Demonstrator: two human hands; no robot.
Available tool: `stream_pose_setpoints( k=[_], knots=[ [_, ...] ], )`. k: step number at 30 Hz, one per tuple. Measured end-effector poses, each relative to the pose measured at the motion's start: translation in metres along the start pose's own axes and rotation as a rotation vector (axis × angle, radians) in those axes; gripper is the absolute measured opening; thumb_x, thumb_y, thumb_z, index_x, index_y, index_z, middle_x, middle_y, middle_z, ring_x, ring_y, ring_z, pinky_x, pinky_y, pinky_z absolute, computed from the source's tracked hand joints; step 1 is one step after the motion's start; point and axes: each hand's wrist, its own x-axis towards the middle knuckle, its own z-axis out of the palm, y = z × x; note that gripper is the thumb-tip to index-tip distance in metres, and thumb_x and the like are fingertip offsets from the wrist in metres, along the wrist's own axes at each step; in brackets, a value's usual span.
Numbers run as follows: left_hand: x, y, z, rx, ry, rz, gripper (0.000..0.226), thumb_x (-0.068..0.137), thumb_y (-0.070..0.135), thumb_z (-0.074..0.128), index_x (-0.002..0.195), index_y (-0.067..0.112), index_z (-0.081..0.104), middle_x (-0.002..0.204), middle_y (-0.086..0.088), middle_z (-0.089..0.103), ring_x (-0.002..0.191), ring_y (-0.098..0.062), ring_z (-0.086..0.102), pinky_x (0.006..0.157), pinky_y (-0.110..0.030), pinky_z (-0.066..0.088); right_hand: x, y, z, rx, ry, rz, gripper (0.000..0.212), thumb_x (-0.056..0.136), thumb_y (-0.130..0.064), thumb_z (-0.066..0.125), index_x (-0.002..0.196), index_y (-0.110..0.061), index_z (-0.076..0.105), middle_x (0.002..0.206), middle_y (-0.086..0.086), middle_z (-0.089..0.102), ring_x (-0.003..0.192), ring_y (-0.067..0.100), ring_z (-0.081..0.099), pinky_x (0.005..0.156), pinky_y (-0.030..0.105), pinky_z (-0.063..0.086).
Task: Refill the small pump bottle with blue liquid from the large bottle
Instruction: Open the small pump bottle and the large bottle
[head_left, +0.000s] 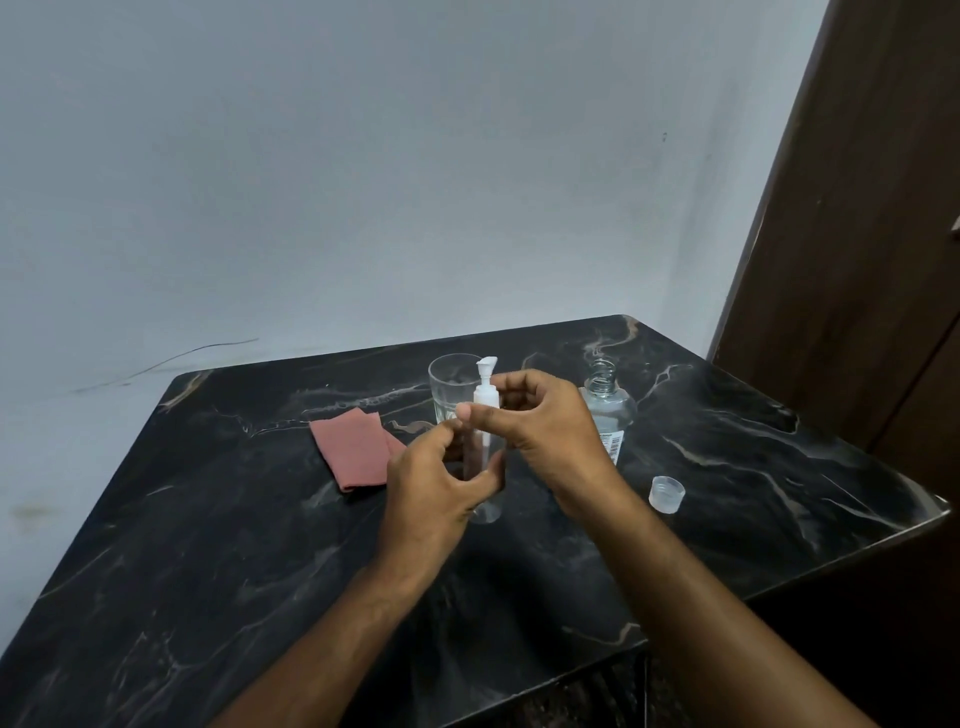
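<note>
Counter items, left to right: one folded pink cloth; one glass; left hand fingers wrapped around one small pump bottle; right hand fingers pinching its white pump; one uncapped large bottle; one cap.

Pale bluish wall; dark wooden door right; black marble table.

On the table before you, the pump bottle is standing between your hands; the glass is sitting behind it; the cloth is lying left; the large bottle is standing right, the cap lying before it.
</note>
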Motion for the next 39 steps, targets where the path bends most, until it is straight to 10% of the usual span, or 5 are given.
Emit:
stream_pose_setpoints(
  k=[9, 18, 24, 31, 39],
  knots=[
    [0.001, -0.012, -0.003, 0.038, -0.02, -0.002, 0.019, 0.081, 0.021, 0.081, 0.097, 0.024, 0.071, 0.085, 0.01, 0.072, 0.08, 0.0, 0.069, 0.068, -0.015, 0.056, 0.014, -0.022, -0.011, 0.085, -0.032, -0.114, 0.021, 0.083, -0.006, 0.078, 0.104, -0.009, 0.077, 0.084, -0.007, 0.079, 0.072, -0.003, 0.07, 0.066, 0.011, 0.053],
    [0.001, -0.022, -0.022, -0.002, 0.087, -0.014, 0.032, 0.079, 0.019, 0.083, 0.091, 0.044, 0.067, 0.083, 0.017, 0.075, 0.074, -0.001, 0.071, 0.067, -0.014, 0.055, 0.032, -0.061, -0.013, 0.096, 0.167, -0.364, 0.034, 0.083, -0.012, 0.081, 0.116, -0.006, 0.075, 0.099, 0.005, 0.077, 0.094, 0.013, 0.071, 0.09, 0.033, 0.06],
    [0.008, -0.027, -0.048, -0.028, 0.224, -0.077, 0.028, 0.079, 0.021, 0.084, 0.094, 0.039, 0.069, 0.084, 0.007, 0.075, 0.074, -0.009, 0.071, 0.068, -0.02, 0.057, 0.035, -0.015, 0.002, -0.365, 0.122, -0.558, 0.036, 0.087, -0.009, 0.075, 0.122, -0.018, 0.072, 0.1, -0.005, 0.065, 0.083, -0.005, 0.059, 0.07, 0.01, 0.051],
    [0.01, -0.028, -0.064, -0.123, 0.275, -0.081, 0.035, 0.081, 0.012, 0.083, 0.096, 0.04, 0.07, 0.079, 0.018, 0.075, 0.07, 0.004, 0.072, 0.06, -0.01, 0.053, 0.027, 0.058, 0.021, -0.999, -0.204, -0.745, 0.049, 0.081, 0.006, 0.075, 0.127, -0.009, 0.067, 0.121, 0.003, 0.07, 0.109, 0.019, 0.053, 0.09, 0.033, 0.052],
    [0.011, -0.03, -0.051, -0.069, 0.221, -0.03, 0.045, 0.079, 0.02, 0.084, 0.087, 0.061, 0.067, 0.084, 0.009, 0.076, 0.079, -0.014, 0.075, 0.076, -0.042, 0.063, 0.018, 0.075, 0.028, -1.131, -0.342, -0.767, 0.021, 0.091, -0.006, 0.062, 0.111, -0.009, 0.068, 0.113, 0.003, 0.066, 0.106, 0.022, 0.051, 0.088, 0.036, 0.05]
  ],
)
